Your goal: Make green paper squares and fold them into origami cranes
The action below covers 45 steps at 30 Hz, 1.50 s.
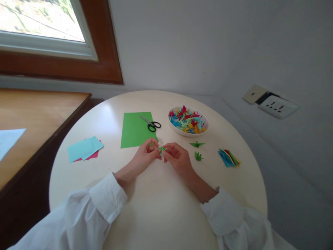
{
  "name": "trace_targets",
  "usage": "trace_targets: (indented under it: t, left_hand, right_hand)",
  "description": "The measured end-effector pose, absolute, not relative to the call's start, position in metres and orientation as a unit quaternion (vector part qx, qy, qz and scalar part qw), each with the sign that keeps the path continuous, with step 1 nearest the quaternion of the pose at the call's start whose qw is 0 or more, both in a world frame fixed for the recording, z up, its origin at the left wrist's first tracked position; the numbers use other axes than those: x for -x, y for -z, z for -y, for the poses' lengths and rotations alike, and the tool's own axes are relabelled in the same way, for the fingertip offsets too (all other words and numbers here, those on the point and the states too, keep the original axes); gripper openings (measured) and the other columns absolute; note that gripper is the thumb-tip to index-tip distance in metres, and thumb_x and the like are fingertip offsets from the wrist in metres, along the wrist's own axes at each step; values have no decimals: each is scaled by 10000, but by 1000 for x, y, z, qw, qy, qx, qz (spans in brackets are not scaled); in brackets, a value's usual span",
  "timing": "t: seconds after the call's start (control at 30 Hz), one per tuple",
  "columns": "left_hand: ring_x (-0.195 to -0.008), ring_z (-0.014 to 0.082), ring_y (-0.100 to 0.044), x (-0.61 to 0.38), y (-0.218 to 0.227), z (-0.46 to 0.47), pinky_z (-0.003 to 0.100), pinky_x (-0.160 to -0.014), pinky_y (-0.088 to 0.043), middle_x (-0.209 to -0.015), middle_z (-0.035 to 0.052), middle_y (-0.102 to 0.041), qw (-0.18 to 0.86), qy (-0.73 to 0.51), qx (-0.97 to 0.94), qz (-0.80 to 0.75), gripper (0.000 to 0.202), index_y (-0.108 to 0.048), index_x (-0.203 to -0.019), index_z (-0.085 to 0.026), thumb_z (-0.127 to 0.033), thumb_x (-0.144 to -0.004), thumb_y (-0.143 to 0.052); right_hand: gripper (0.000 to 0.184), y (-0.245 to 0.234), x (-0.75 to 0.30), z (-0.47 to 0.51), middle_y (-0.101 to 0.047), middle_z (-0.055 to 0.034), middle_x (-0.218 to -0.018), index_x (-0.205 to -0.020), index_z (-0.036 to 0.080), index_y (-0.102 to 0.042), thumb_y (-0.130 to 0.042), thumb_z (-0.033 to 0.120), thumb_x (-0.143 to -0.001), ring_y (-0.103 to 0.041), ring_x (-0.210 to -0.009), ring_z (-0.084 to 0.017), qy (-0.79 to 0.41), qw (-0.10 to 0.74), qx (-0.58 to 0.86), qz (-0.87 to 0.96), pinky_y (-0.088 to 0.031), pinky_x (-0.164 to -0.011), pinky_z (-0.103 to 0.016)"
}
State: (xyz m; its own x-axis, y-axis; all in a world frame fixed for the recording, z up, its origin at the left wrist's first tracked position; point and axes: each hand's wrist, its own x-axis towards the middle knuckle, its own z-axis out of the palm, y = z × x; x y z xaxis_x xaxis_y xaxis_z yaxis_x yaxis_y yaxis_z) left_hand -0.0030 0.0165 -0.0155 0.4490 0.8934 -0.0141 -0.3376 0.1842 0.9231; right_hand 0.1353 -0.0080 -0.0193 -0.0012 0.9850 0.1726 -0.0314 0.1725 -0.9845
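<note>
Green folded paper [162, 149] sat pinched between our left hand [147, 151] and right hand [179, 156], seemingly unfinished; two green origami cranes [198, 156] lay apparently complete near a crane-filled bowl [179, 130].

- At upper left I see a bright window [44, 21] with greenery [66, 8] outside, set in a reddish-brown wooden frame [105, 45].
- Below it I make out a wooden desk [39, 107], a pale sheet [10, 140] lying on it, cut off by my view's edge.
- A white wall [166, 45] fills my background.
- At right I spot a beige plate [255, 94] just beside a white socket panel [279, 106], dark showing between.
</note>
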Motion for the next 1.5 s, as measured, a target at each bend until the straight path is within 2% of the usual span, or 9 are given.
trace_targets:
  t: [0.23, 0.37, 0.57, 0.7, 0.87, 1.0, 1.1, 1.23, 1.5]
  left_hand:
    - [-512, 118, -607, 3, 12, -15, 249, -544, -444, -571, -53, -602, 718, -396, -507, -266, 250, -430, -794, -193, -280, -739, -658]
    - [-523, 120, -595, 3, 13, -15, 266, -556, -455, -579, -47, -598, 722, -402, -500, -259, 242, -431, -797, -194, -288, -749, -649]
    - [-532, 117, -578, 3, 16, -16, 265, -566, -450, -571, -45, -572, 720, -420, -481, -272, 257, -458, -760, -186, -316, -728, -678]
    - [-528, 96, -538, 3, 16, -16, 259, -580, -456, -560, -42, -548, 687, -439, -488, -313, 246, -536, -725, -161, -339, -701, -704]
    - [-594, 114, -570, 4, 10, -16, 272, -641, -482, -622, -9, -611, 651, -450, -496, -356, 254, -613, -714, -143, -353, -643, -737]
    - [-575, 120, -577, 4, 6, -15, 237, -565, -447, -602, 2, -634, 608, -442, -539, -380, 205, -631, -717, -145, -304, -639, -734]
    - [-539, 110, -559, 3, 7, -14, 211, -502, -398, -584, 0, -639, 569, -448, -566, -394, 175, -635, -718, -147, -260, -633, -737]
    - [-555, 112, -564, 4, 12, -13, 211, -508, -392, -621, 20, -666, 538, -449, -592, -399, 132, -650, -724, -145, -241, -664, -717]
    - [-521, 103, -510, 4, 14, -13, 220, -494, -370, -595, 21, -644, 512, -452, -601, -415, 114, -670, -746, -138, -223, -675, -698]
  right_hand:
    - [185, 15, -136, 10, -563, 72, -486, -760, 201, -592, -668, 355, -693, -513, -375, -85, -497, 513, 444, 541, -431, -393, -215]
    - [218, 17, -136, 8, -593, 54, -526, -716, 200, -575, -682, 386, -681, -537, -401, -90, -509, 520, 434, 531, -451, -418, -225]
    - [178, 20, -138, 7, -572, 57, -551, -676, 198, -565, -657, 347, -707, -538, -442, -85, -515, 515, 425, 538, -465, -484, -235]
    - [152, 20, -139, 8, -550, 61, -528, -689, 195, -561, -620, 326, -738, -536, -450, -88, -493, 512, 442, 547, -462, -508, -240]
    - [204, 19, -140, 7, -549, 62, -519, -687, 199, -537, -618, 377, -741, -535, -426, -93, -479, 511, 461, 545, -436, -462, -234]
    - [195, 19, -141, 7, -583, 41, -517, -707, 198, -549, -606, 377, -758, -559, -461, -109, -467, 512, 466, 551, -414, -460, -226]
    - [180, 19, -142, 7, -589, 33, -556, -699, 197, -560, -612, 360, -755, -582, -517, -117, -450, 519, 463, 560, -458, -525, -241]
    - [164, 19, -143, 6, -612, 15, -621, -693, 198, -566, -610, 346, -751, -601, -583, -128, -421, 523, 466, 576, -489, -585, -256]
    - [132, 21, -141, 8, -642, -5, -645, -715, 196, -584, -588, 317, -768, -614, -600, -137, -396, 528, 483, 575, -514, -604, -266]
